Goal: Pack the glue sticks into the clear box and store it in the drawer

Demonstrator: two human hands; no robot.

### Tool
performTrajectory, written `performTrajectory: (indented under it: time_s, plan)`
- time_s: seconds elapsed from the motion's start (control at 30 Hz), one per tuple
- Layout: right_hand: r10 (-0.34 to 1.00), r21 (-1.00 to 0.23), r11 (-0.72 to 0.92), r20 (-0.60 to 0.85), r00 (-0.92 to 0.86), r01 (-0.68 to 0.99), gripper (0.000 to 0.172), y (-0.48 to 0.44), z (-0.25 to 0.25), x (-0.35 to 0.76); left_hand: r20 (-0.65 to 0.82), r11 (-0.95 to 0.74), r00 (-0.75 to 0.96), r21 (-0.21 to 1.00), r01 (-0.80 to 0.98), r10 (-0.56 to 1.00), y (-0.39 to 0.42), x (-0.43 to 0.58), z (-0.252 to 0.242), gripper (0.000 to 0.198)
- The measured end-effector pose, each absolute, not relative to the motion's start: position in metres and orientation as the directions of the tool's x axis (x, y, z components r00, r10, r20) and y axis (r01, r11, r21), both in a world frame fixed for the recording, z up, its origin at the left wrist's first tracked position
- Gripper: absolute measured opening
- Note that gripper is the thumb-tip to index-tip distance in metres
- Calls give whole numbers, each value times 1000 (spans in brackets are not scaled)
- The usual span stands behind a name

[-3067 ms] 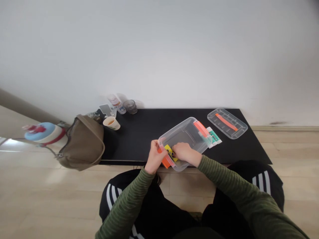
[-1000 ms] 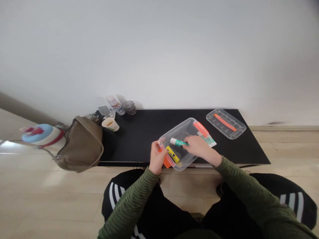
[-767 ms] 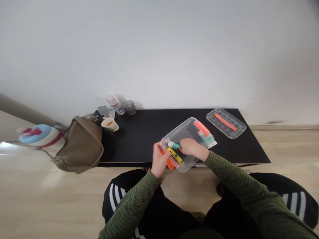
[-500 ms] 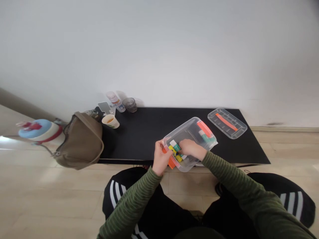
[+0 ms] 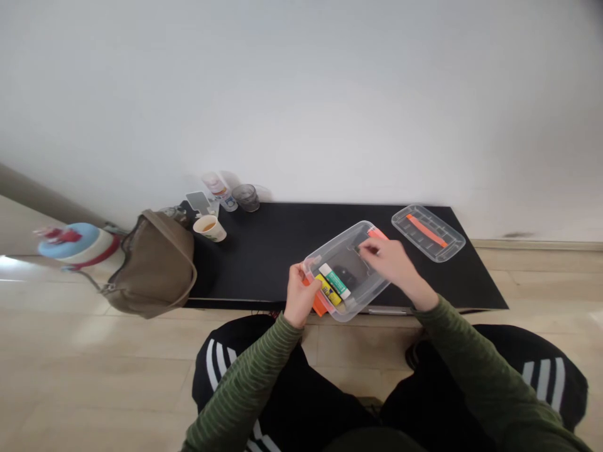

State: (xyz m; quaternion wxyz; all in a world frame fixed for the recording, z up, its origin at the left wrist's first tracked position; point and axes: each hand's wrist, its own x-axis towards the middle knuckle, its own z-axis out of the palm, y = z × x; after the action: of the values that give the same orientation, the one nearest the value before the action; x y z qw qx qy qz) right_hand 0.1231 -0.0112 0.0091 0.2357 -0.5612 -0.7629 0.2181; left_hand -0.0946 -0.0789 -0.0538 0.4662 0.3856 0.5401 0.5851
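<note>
My left hand [image 5: 301,295] grips the near left end of a clear plastic box [image 5: 325,247], its thumb over the rim by an orange latch [image 5: 319,306]. The box is open at the top and tilted above the table's front part. Inside, by my left thumb, a green and white glue stick [image 5: 335,281] lies beside a yellow tube [image 5: 328,290] with dark print. Over the box's right end, my right hand [image 5: 391,260] has its fingers curled together; what they hold, if anything, is hidden. The hand partly covers a second orange latch [image 5: 377,233].
The clear lid [image 5: 452,246] with an orange handle lies on the black table [image 5: 277,251] at right. At left stand a paper cup [image 5: 210,228] of drink, a glass [image 5: 245,198], a spray bottle [image 5: 220,192], a brown bag [image 5: 155,270] and a blue-topped container [image 5: 85,245].
My right hand has lifted from beside the glue stick and moved right, over the box's far end. The green and white glue stick now lies flat beside the yellow tube. My left hand keeps its grip.
</note>
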Motion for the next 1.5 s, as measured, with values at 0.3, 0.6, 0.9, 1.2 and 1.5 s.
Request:
performTrajectory:
  time_s: [0.3, 0.6, 0.9, 1.2, 1.5]
  plan:
    - [971, -606, -46, 159, 177, 794, 26, 18, -53, 231, -101, 57, -332, 989, -139, 938, -75, -100, -54, 34]
    - [996, -400, -87, -49, 74, 912, 28, 19, -111, 242, -101, 58, -343, 989, -136, 934, -73, -101, -57, 34]
    - [994, -224, -75, -89, 56, 972, 32, 21, -110, 239, -94, 53, -334, 990, -130, 938, -74, -102, -58, 34]
    - [987, -320, -159, -13, 163, 934, 37, 15, -97, 240, -98, 56, -339, 990, -133, 936, -74, -101, -57, 33]
    - [958, -744, 190, 284, 46, 640, 43, -17, -6, 192, -89, 50, -333, 991, -126, 939, -76, -100, -53, 35]
